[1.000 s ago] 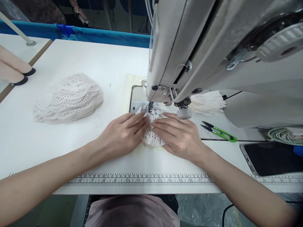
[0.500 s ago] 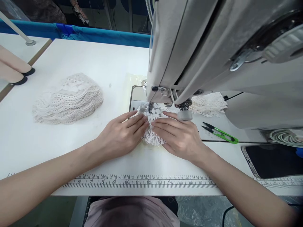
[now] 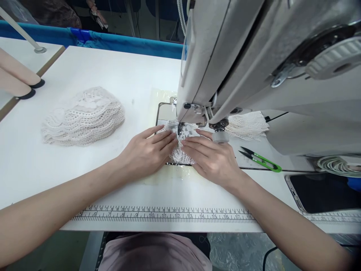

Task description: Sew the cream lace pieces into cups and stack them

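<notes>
A small piece of white lace (image 3: pixel 182 153) lies on the sewing machine's bed, its far part under the presser foot (image 3: pixel 179 128). My left hand (image 3: pixel 149 150) rests flat on the left edge of the lace, its fingers stretched toward the foot. From the other side my right hand (image 3: pixel 213 156) lies with extended fingers on the lace's right edge. Both hands are open and press the lace from above; the fingertips sit just in front of the presser foot. Part of the lace is hidden under the fingers.
A stack of white lace pieces (image 3: pixel 84 116) lies at the left. Under the sewing machine (image 3: pixel 225 56) arm is more lace (image 3: pixel 246 125). Green thread snips (image 3: pixel 261 160) and a phone (image 3: pixel 324 192) lie at the right. A printed ruler (image 3: pixel 163 215) runs along the front edge.
The lace has slid away from me under the presser foot, uncovering a dark edge of the machine plate in front. Both hands have moved slightly forward with it.
</notes>
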`<state>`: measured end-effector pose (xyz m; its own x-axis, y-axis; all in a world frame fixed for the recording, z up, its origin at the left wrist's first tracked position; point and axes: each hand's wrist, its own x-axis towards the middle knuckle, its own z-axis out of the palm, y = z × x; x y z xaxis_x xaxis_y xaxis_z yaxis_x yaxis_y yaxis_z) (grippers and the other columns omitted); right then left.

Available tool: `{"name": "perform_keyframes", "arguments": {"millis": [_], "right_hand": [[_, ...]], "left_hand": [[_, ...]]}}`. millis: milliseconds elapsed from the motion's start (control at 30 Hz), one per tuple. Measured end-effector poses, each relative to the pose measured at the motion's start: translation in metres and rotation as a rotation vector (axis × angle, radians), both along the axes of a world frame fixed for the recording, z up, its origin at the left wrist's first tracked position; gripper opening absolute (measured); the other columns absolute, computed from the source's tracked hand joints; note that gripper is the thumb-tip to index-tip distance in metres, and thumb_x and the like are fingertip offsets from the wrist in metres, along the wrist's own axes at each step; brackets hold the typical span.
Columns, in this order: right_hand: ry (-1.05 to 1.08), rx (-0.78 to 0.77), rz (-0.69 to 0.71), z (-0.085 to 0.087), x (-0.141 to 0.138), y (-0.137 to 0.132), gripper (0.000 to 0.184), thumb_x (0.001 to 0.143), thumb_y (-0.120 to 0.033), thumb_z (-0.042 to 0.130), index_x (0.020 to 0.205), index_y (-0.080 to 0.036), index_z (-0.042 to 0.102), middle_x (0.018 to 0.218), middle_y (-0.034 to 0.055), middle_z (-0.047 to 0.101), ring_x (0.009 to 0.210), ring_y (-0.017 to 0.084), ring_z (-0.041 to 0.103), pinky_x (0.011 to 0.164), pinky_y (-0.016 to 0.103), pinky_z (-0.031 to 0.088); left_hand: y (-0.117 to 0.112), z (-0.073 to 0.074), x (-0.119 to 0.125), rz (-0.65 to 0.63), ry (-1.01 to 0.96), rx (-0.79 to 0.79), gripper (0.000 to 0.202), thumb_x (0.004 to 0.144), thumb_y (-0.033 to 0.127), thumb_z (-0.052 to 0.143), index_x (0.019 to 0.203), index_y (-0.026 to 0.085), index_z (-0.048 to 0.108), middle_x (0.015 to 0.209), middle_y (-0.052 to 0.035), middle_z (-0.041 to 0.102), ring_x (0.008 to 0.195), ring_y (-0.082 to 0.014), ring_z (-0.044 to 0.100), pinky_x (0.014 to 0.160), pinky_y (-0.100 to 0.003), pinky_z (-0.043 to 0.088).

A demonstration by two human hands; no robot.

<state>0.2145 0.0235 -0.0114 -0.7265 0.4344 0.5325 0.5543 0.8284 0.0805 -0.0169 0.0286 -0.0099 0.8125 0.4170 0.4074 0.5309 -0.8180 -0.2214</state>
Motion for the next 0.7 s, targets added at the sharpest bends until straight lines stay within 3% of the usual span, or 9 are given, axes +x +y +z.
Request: {"name": "perform_keyframes", "arguments": {"millis": [167, 333, 700], "right_hand": [[-0.007, 0.026, -0.019, -0.0009, -0.0002, 0.0009, 0.031, 0.085, 0.0, 0.048, 0.098, -0.013, 0.073, 0.104, 0.0043, 0.077, 0.093, 0.017, 0.071, 0.095, 0.038, 0.055], [-0.044, 0.075, -0.013, -0.0012, -0.0006, -0.0042, 0.022, 0.089, -0.007, 0.055, 0.102, -0.014, 0.073, 0.108, 0.0053, 0.076, 0.097, 0.017, 0.071, 0.089, 0.036, 0.055], [-0.055, 0.094, -0.058, -0.0008, -0.0041, 0.0, 0.019, 0.09, -0.01, 0.058, 0.101, -0.014, 0.073, 0.107, 0.0058, 0.076, 0.088, 0.016, 0.071, 0.089, 0.035, 0.054]], "left_hand": [[0.0007, 0.0005, 0.0008, 0.022, -0.017, 0.006, 0.03, 0.097, 0.018, 0.046, 0.119, 0.012, 0.065, 0.121, -0.008, 0.07, 0.115, -0.0225, 0.066, 0.104, -0.044, 0.054], [-0.0047, 0.0022, 0.0013, -0.045, -0.058, 0.026, 0.024, 0.096, 0.016, 0.051, 0.114, 0.014, 0.067, 0.113, -0.0041, 0.073, 0.107, -0.0185, 0.069, 0.101, -0.039, 0.057], [0.0025, -0.0002, 0.0026, -0.013, -0.089, -0.012, 0.025, 0.096, 0.015, 0.05, 0.113, 0.012, 0.068, 0.111, -0.007, 0.074, 0.107, -0.0199, 0.069, 0.107, -0.045, 0.052]]}}
